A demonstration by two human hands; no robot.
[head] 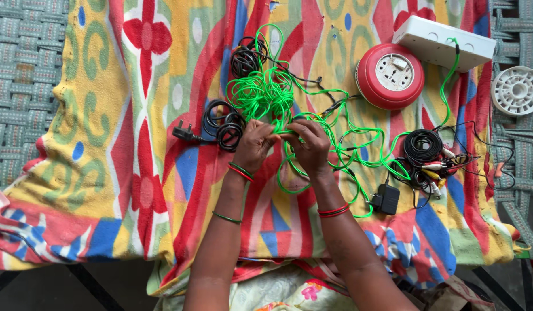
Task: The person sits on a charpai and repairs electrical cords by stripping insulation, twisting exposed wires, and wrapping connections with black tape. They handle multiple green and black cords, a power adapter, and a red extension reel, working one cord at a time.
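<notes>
Pinching green wire (pixel 266 95) between them, left hand (pixel 253 145) and right hand (pixel 310 147) are closed on its strands. White rectangular socket box (pixel 442 41) and red round extension reel (pixel 390 76) lie upper right on patterned multicolour cloth (pixel 105 115) over woven cot (pixel 21 63).

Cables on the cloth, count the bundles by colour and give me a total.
Green cable, held by the left hand and right hand: 1
Black coils: 3
Total: 4
</notes>
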